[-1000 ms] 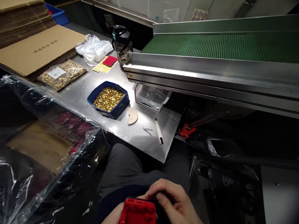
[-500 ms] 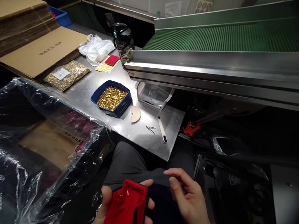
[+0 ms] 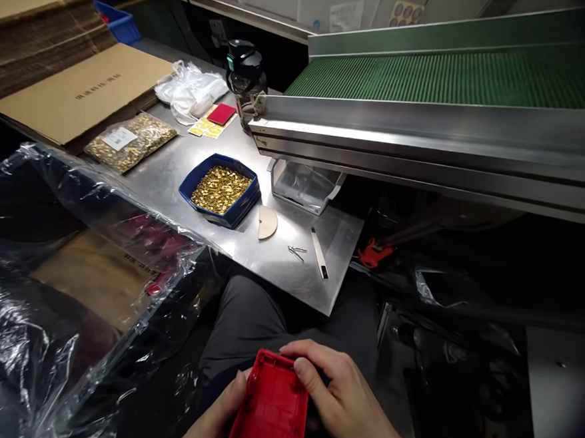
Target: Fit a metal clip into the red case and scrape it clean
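Steel bench (image 3: 288,279) beside a green conveyor (image 3: 447,76) fills the workstation, with a blue tray of brass parts (image 3: 219,190) at its centre. Well below that tray, over the person's lap, a red plastic housing (image 3: 272,411) lies with its long axis running away from the body. Left hand (image 3: 215,420) cups its left edge; right hand (image 3: 344,403) curls over the far right corner, fingers pressed on the rim. Both touch it. Left of the tray, printing on flat cardboard (image 3: 81,94) is too small to read.
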`<state>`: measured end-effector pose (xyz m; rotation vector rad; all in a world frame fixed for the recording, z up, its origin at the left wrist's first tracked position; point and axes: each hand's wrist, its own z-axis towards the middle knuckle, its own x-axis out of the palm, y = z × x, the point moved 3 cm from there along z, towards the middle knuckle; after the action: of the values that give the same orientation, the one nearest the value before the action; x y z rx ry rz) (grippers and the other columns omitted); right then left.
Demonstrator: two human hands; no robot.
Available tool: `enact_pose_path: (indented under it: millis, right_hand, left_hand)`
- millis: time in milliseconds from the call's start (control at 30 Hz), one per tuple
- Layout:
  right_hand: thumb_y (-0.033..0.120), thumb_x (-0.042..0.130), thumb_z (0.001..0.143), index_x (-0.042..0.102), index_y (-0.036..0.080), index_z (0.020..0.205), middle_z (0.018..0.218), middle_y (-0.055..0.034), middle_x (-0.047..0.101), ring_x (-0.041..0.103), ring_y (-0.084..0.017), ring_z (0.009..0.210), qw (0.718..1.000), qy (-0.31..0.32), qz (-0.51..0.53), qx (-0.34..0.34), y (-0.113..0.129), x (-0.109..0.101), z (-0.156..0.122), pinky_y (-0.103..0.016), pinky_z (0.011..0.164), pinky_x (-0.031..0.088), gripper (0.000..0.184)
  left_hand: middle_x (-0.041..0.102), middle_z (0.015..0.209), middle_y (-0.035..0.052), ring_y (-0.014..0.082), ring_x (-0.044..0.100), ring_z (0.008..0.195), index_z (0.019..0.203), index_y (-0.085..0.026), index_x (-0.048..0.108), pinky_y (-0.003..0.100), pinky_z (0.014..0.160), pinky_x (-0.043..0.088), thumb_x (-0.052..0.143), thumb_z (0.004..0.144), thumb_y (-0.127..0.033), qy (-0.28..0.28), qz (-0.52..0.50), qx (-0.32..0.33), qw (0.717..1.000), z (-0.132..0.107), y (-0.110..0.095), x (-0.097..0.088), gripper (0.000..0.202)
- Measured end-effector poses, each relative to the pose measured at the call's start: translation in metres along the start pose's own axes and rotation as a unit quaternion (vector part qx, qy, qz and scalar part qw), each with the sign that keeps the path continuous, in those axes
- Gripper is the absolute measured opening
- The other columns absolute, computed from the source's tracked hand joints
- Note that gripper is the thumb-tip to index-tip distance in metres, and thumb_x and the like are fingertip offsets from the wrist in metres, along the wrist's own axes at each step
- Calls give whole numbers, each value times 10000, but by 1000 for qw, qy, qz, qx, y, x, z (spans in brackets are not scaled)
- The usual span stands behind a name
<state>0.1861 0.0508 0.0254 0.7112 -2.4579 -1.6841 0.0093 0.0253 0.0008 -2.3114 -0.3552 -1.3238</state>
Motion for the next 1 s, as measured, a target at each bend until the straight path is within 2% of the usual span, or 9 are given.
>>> enact_pose_path:
  millis: [100,167,300,367,467,633,733,900,1000]
  right_hand:
    - [393,463,1058,714,301,1193,1060,6,763,706,-170,968,1000,5,2,9,1,3,-2,-262,860,506,299]
    - [403,473,1053,716,292,1166,1073,1,763,706,-173,985,1000,-5,0,15,-3,2,2,-260,869,514,290]
    - [333,445,1048,690,265,1115,1020,-19,737,701,-172,921,977,-157,-142,26,-24,-21,31,-255,801,539,263]
    - [233,434,1015,659,238,1158,1120,-66,686,669,-216,1020,942,-234,-241,21,-32,-37,56,-313,882,530,266]
    - [236,514,959,608,155,1220,1209,-175,593,572,-349,1153,913,-271,-305,25,-36,-52,99,-483,985,470,289]
    - [225,639,885,628,201,1095,1232,-152,578,499,-359,1197,918,-224,-327,-4,-31,-48,157,-525,1071,380,212]
    - [179,598,888,606,202,1000,1229,-154,583,477,-360,1237,936,-195,-294,-7,-31,-41,165,-566,1105,323,114]
    - [394,493,1000,507,230,1160,987,-58,652,672,-223,863,986,-88,-143,7,-31,-32,118,-436,852,551,229]
    - [452,605,954,521,235,1217,994,-22,622,691,-154,796,996,27,66,45,-35,-22,68,-282,678,573,351]
  left_hand:
    - [755,1137,258,308,742,1009,1246,-58,712,376,885,549,536,906,-723,22,54,-3,998,1,-4,1,767]
    - [737,1190,249,336,736,1033,1353,-88,641,423,917,535,538,914,-710,1,51,11,999,0,-4,-2,769]
    - [633,1379,224,411,679,1163,1568,-219,353,550,1031,454,700,848,-637,-56,40,61,996,-8,-4,-6,902]
    - [630,1376,238,428,643,1219,1564,-198,329,571,1082,405,745,813,-630,-65,62,71,993,-12,-6,-5,961]
    - [631,1378,239,430,629,1240,1526,-188,373,579,1100,380,716,835,-637,-63,76,75,992,-18,-10,-6,892]
    - [618,1386,244,419,653,1198,1511,-189,401,564,1053,421,657,878,-629,-35,67,82,994,-24,-9,-11,812]
    - [619,1368,249,405,678,1150,1504,-183,418,536,997,464,606,904,-636,-9,45,92,995,-26,-7,-10,775]
    - [598,1396,247,407,664,1170,1497,-196,438,568,1030,445,662,862,-643,-23,54,74,996,-34,-6,-12,808]
    - [587,1418,245,428,635,1216,1510,-206,419,611,1065,416,709,812,-670,-47,71,52,995,-37,-5,-17,887]
